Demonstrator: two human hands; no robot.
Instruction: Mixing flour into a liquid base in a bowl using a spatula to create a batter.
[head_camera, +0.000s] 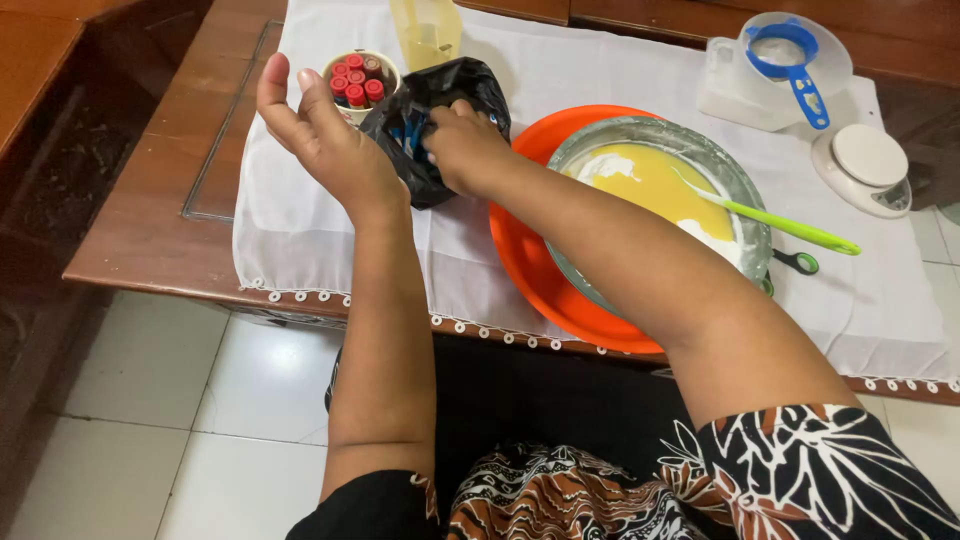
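The black plastic bag sits in the upper middle of the frame, on the white cloth just left of the orange basin. My right hand reaches up and left into its mouth, fingers curled inside; I think they grip something, but the bag hides it. My left hand hangs open, palm toward the bag, empty, beside the cup of red-capped tubes. The right is nearer.

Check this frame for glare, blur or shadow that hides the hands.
Head view: even indoor light; left hand and right hand sharp; the black plastic bag swallows the right fingertips; white cloth bright, not blown out; mild wide-angle bending at edges.
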